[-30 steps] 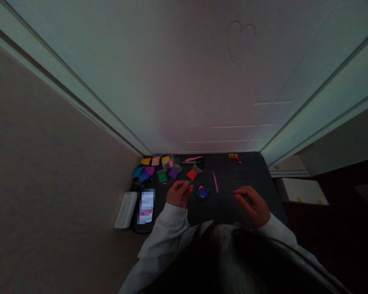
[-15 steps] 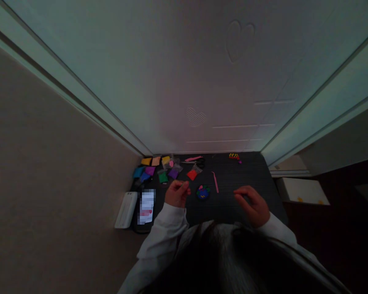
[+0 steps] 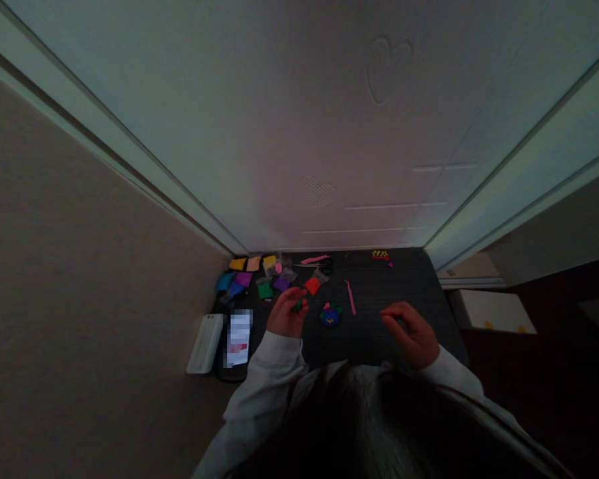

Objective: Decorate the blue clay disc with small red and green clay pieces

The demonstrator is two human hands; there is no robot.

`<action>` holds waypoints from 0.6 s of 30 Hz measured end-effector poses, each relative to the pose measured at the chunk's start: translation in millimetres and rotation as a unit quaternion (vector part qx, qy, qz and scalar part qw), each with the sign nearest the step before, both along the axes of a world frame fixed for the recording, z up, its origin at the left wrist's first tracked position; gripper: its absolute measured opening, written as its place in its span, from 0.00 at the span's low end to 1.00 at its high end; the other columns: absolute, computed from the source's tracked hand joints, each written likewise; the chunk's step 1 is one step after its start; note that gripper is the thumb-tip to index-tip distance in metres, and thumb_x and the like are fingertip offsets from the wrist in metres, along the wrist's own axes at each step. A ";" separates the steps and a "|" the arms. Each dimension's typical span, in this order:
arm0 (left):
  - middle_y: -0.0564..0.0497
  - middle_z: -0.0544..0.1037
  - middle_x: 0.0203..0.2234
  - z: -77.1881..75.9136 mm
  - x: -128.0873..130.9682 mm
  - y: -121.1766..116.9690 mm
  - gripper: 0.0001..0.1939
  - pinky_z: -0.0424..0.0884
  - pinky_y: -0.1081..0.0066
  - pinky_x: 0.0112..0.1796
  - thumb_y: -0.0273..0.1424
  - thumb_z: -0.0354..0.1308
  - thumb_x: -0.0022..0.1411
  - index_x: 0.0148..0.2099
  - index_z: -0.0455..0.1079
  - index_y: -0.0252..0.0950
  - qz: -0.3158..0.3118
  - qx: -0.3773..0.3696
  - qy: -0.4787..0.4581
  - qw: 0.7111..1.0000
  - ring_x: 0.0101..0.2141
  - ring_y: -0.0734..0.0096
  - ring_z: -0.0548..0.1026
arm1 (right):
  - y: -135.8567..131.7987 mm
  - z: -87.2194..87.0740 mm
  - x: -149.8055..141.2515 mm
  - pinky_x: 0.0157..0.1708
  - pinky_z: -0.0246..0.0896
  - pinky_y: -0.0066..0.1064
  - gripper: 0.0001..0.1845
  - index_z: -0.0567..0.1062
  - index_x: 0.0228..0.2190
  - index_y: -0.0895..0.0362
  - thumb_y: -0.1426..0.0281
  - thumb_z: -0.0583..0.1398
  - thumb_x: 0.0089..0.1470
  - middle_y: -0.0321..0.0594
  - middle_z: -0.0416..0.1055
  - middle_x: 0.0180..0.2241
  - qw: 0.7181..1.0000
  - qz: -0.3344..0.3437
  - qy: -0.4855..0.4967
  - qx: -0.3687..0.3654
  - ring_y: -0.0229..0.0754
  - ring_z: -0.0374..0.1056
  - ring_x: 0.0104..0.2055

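Observation:
My left hand (image 3: 287,314) is raised over the dark tabletop, its fingers curled around a small green lump of modelling clay (image 3: 297,305). Just right of it lies a round blue clay piece (image 3: 330,317) with green edges, a pink bit on top and small yellow marks. Thumb and forefinger of my right hand (image 3: 410,334) come together at the tips in a pinch; whatever is between them is too small to make out. Pink tweezers (image 3: 351,298) lie on the table between the hands, touched by neither.
Small bags of coloured clay, among them a green bag (image 3: 265,289) and a red bag (image 3: 312,285), lie at the left back. Near them are scissors (image 3: 324,265). A phone (image 3: 238,338) and a white case (image 3: 205,343) lie left. Yellow-dotted red pieces (image 3: 380,255) sit at the back right.
My left thumb and forefinger have parted, and the green lump now shows plainly in that hand. My right hand keeps its pinch in the same place.

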State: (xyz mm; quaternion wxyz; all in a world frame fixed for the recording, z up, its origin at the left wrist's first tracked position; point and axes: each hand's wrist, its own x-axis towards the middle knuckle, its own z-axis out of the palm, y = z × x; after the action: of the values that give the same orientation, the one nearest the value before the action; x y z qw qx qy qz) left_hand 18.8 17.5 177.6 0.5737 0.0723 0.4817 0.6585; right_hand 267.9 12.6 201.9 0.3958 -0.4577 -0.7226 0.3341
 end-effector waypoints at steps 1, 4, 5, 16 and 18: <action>0.50 0.74 0.23 -2.2 0.1 0.2 0.11 0.65 0.79 0.19 0.18 0.52 0.40 0.29 0.66 0.33 0.003 0.005 -0.002 1.000 0.20 0.79 0.70 | 0.1 0.0 -0.1 0.34 0.59 0.32 0.05 0.69 0.30 0.56 0.71 0.54 0.50 0.39 0.65 0.28 1.000 0.002 0.002 0.000 0.38 0.63 0.32; 0.53 0.71 0.17 -6.9 -1.0 0.5 0.10 0.59 0.82 0.16 0.16 0.49 0.37 0.24 0.65 0.32 0.012 0.020 -0.009 1.000 0.17 0.81 0.66 | 0.1 0.6 -0.7 0.34 0.58 0.32 0.05 0.69 0.31 0.56 0.71 0.54 0.50 0.39 0.65 0.29 1.000 0.003 0.003 0.000 0.38 0.63 0.32; 0.54 0.69 0.15 -7.4 -2.2 0.5 0.10 0.56 0.82 0.15 0.16 0.48 0.36 0.23 0.64 0.33 0.013 0.022 -0.013 1.000 0.15 0.82 0.64 | 0.0 1.0 -0.9 0.34 0.58 0.32 0.05 0.69 0.31 0.56 0.71 0.54 0.50 0.39 0.65 0.29 1.000 0.001 0.003 -0.001 0.38 0.63 0.32; 0.60 0.49 0.04 2.4 -17.6 -12.6 0.12 0.47 0.78 0.11 0.32 0.47 0.48 0.17 0.63 0.33 -0.034 0.026 -0.077 0.996 0.06 0.81 0.49 | 0.2 -1.1 -0.5 0.34 0.58 0.32 0.05 0.69 0.31 0.56 0.71 0.53 0.50 0.39 0.66 0.29 1.000 0.000 0.001 -0.009 0.38 0.63 0.33; 0.59 0.51 0.05 0.3 -15.3 -11.7 0.10 0.50 0.77 0.11 0.30 0.48 0.46 0.19 0.64 0.33 -0.027 0.029 -0.078 0.996 0.07 0.81 0.52 | 0.1 -1.9 -0.4 0.34 0.58 0.32 0.05 0.69 0.31 0.56 0.71 0.53 0.51 0.39 0.66 0.29 1.000 0.002 0.001 -0.011 0.38 0.63 0.33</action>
State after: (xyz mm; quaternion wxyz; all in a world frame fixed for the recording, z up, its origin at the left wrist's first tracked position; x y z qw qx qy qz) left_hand 3.5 5.8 177.9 0.6249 0.0504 0.4143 0.6598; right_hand 267.5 12.7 200.0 0.3902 -0.4604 -0.7196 0.3435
